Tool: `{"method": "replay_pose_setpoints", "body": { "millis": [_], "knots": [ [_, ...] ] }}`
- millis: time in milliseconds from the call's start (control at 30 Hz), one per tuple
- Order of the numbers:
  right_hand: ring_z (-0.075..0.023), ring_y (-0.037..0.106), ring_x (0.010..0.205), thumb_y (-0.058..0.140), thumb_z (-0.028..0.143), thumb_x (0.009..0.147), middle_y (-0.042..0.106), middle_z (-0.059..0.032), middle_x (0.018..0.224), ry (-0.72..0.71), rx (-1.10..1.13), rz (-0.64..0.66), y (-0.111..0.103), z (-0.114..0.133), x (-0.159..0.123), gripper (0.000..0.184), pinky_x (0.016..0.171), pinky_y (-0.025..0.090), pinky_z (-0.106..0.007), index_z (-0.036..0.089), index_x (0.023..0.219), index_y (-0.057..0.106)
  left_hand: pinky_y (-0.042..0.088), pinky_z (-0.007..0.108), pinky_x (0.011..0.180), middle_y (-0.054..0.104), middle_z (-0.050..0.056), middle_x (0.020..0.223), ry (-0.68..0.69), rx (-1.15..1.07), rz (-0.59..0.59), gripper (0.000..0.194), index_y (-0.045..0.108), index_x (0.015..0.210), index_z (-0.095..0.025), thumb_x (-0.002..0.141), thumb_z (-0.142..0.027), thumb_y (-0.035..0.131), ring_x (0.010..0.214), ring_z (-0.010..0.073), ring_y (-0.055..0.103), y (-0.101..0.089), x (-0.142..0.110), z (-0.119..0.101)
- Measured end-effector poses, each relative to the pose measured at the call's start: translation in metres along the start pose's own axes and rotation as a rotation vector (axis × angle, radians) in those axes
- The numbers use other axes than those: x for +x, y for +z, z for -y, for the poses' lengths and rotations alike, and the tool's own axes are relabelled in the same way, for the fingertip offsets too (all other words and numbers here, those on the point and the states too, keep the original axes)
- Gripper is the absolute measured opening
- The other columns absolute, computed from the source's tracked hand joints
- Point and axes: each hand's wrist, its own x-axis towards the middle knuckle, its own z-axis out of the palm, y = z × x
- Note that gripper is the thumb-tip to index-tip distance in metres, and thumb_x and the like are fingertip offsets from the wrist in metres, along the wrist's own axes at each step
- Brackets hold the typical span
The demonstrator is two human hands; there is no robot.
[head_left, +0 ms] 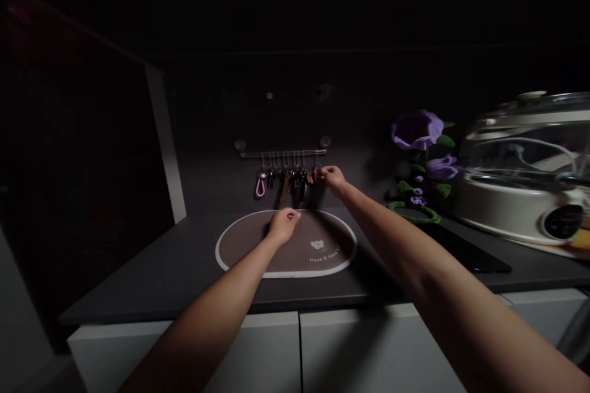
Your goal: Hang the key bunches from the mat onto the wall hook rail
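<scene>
A clear rail (283, 152) with several hooks is fixed to the dark back wall, and several keys (288, 181) and a pink loop tag (260, 186) hang from it. My right hand (332, 178) reaches to the rail's right end, its fingers pinched on a hanging key there. My left hand (283, 224) hovers over the oval brown mat (239, 245) on the dark counter, fingers curled closed; what they hold, if anything, is too dark to make out.
Purple artificial flowers (419, 135) stand right of the rail. A white cooker with a glass lid (520, 178) sits at the far right. A flat black object (465, 252) lies on the counter. White cabinet doors (295, 350) are below.
</scene>
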Motion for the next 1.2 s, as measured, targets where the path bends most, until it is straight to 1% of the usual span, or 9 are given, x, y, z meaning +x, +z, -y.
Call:
{"method": "replay_pose_setpoints", "body": {
  "millis": [100,167,233,367,467,600,700,833,1200],
  "knots": [
    [-0.0063,0.040,0.051,0.054,0.025,0.065,0.047,0.0040,0.060,0.014,-0.009,-0.111,-0.001,0.007,-0.020,0.014,0.051,0.035,-0.019,0.017,0.074,0.047,0.039,0.022,0.056,0.055,0.000,0.063,0.014,-0.018,-0.002,0.014,0.060,0.075,-0.013,0.073,-0.025,0.054,0.058,0.0097,0.050,-0.002,-0.004,-0.007],
    [-0.0068,0.044,0.057,0.054,0.024,0.064,0.051,0.0023,0.071,0.032,0.018,-0.131,0.001,0.013,-0.039,0.023,0.055,0.037,-0.020,0.018,0.086,0.050,0.040,0.021,0.058,0.055,0.000,0.066,0.003,-0.065,-0.004,0.020,0.060,0.087,-0.012,0.071,-0.024,0.057,0.058,0.0091,0.050,-0.004,-0.008,-0.015],
    [-0.0072,0.046,0.060,0.055,0.024,0.065,0.052,0.0018,0.078,0.038,0.062,-0.074,0.004,0.020,-0.061,0.038,0.057,0.038,-0.020,0.021,0.102,0.048,0.040,0.021,0.059,0.054,-0.002,0.066,-0.028,-0.112,-0.010,0.037,0.055,0.105,-0.012,0.070,-0.024,0.060,0.057,0.0081,0.049,-0.009,-0.011,-0.026],
    [-0.0071,0.042,0.056,0.057,0.020,0.065,0.045,0.0058,0.068,-0.034,0.100,0.081,0.012,0.027,-0.105,0.071,0.057,0.039,-0.021,0.028,0.130,0.028,0.039,0.021,0.061,0.052,-0.004,0.063,-0.030,-0.150,-0.024,0.071,0.033,0.130,-0.013,0.068,-0.026,0.063,0.058,0.0080,0.048,-0.025,-0.016,-0.049],
    [-0.0074,0.039,0.054,0.058,0.016,0.065,0.041,0.0072,0.063,-0.167,0.078,0.185,0.016,0.024,-0.135,0.088,0.060,0.040,-0.023,0.029,0.138,0.010,0.039,0.021,0.063,0.049,-0.007,0.059,0.103,-0.185,-0.003,0.088,0.015,0.138,-0.017,0.066,-0.023,0.065,0.057,0.0072,0.047,-0.043,-0.025,-0.060],
    [-0.0078,0.037,0.053,0.058,0.018,0.069,0.041,0.0071,0.064,-0.305,0.018,0.343,0.014,0.018,-0.165,0.099,0.057,0.039,-0.022,0.029,0.138,-0.012,0.037,0.020,0.063,0.049,-0.008,0.062,0.247,-0.152,0.094,0.101,-0.004,0.140,-0.024,0.066,-0.016,0.064,0.057,0.0059,0.045,-0.070,-0.055,-0.063],
    [-0.0085,0.038,0.054,0.057,0.022,0.071,0.043,0.0060,0.066,-0.360,-0.069,0.440,0.011,0.012,-0.183,0.102,0.055,0.038,-0.022,0.026,0.135,-0.022,0.037,0.020,0.063,0.048,-0.008,0.065,0.260,-0.127,0.155,0.102,-0.012,0.138,-0.026,0.068,-0.015,0.062,0.059,0.0060,0.045,-0.084,-0.081,-0.057],
    [-0.0092,0.039,0.058,0.055,0.024,0.073,0.046,0.0040,0.071,-0.395,-0.218,0.490,0.008,0.006,-0.198,0.100,0.057,0.038,-0.022,0.023,0.135,-0.023,0.037,0.020,0.063,0.048,-0.007,0.066,0.233,-0.131,0.183,0.102,-0.012,0.138,-0.025,0.068,-0.015,0.061,0.060,0.0062,0.045,-0.090,-0.103,-0.045],
    [-0.0083,0.042,0.058,0.054,0.027,0.073,0.047,0.0043,0.072,-0.343,-0.310,0.516,0.005,0.003,-0.200,0.096,0.063,0.041,-0.023,0.022,0.137,-0.018,0.037,0.019,0.061,0.050,-0.008,0.064,0.121,-0.241,0.175,0.105,-0.006,0.139,-0.024,0.064,-0.019,0.067,0.056,0.0062,0.045,-0.092,-0.105,-0.037]
  ]
}}
